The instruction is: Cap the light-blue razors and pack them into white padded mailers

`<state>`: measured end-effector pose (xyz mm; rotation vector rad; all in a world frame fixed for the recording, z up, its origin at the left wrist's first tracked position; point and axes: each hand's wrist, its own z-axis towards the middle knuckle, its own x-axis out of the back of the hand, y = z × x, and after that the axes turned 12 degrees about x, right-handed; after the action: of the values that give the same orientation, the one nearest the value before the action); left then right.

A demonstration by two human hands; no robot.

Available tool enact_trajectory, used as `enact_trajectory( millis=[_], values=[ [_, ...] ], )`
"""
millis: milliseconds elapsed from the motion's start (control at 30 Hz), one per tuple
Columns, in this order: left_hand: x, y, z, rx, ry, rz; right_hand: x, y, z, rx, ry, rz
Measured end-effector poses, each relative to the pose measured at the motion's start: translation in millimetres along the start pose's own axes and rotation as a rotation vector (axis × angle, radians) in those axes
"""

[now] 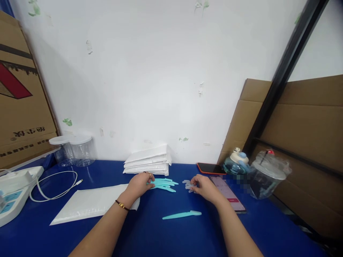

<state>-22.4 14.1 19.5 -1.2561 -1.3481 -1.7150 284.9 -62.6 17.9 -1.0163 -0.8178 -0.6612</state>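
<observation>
My left hand (142, 184) is closed around the left ends of several turquoise eyebrow razors (164, 184), which lie fanned out on the blue table. To their right, my right hand (203, 187) pinches at a small group of translucent plastic pieces (187, 185) that look like blade caps. The fingertips partly hide these pieces. Nearer to me, a single turquoise eyebrow razor (182, 215) with a pale cap on its right end lies apart from the rest. A white padded envelope (91, 203) lies flat, partly under my left hand and wrist.
White envelopes (147, 160) are stacked against the wall. At right are a red-edged phone (211, 168), a lit phone (230, 196), a teal glass ornament (235, 162) and a lidded plastic cup (268, 175). Clear jars (83, 153), a white cable (57, 198) and a power strip (20, 192) are left.
</observation>
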Motion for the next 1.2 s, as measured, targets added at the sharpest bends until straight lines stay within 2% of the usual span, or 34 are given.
enact_trajectory(
  millis=[33, 100, 167, 267, 433, 567, 667, 767, 833, 933, 1000, 1100, 1200],
  values=[
    [0.4, 2.7, -1.5, 0.001, 0.009, -0.013, 2.5, -1.8, -2.5, 0.006, -0.050, 0.048],
    [0.5, 11.9, -6.5, -0.028, 0.001, -0.042, 5.4, -5.5, -7.9, 0.017, -0.235, 0.155],
    [-0.8, 23.9, -13.9, -0.100, -0.058, -0.078, 4.4, -8.4, -11.8, 0.032, -0.427, 0.199],
    [-7.4, 41.4, -26.9, -0.233, -0.178, -0.122, -3.3, -13.7, -12.4, 0.053, -0.532, 0.205],
    [-24.9, 58.7, -39.1, -0.349, -0.250, -0.102, -13.4, -32.0, -5.6, 0.036, -0.451, 0.259],
    [-25.6, 57.1, -36.3, -0.320, -0.220, -0.072, -6.8, -35.0, -4.1, 0.030, -0.396, 0.333],
    [-14.9, 48.6, -32.7, -0.225, -0.215, -0.132, 3.5, -17.6, -6.4, -0.010, -0.264, 0.297],
    [-2.8, 41.4, -30.9, -0.130, -0.285, -0.281, 11.3, 7.6, -9.1, -0.101, -0.085, 0.139],
    [1.8, 40.0, -30.6, -0.132, -0.291, -0.335, 13.3, 20.8, -10.3, -0.166, -0.072, 0.036],
    [2.5, 41.5, -30.3, -0.177, -0.247, -0.311, 13.5, 28.6, -11.1, -0.225, -0.126, -0.027],
    [0.6, 42.6, -29.4, -0.202, -0.230, -0.301, 13.1, 26.0, -10.5, -0.178, -0.088, -0.038],
    [-3.1, 41.9, -26.8, -0.221, -0.225, -0.327, 10.3, 15.8, -7.2, -0.012, -0.008, -0.035],
    [-7.0, 39.0, -23.1, -0.201, -0.196, -0.300, 1.3, 6.3, -2.0, 0.104, -0.022, -0.016]
  ],
)
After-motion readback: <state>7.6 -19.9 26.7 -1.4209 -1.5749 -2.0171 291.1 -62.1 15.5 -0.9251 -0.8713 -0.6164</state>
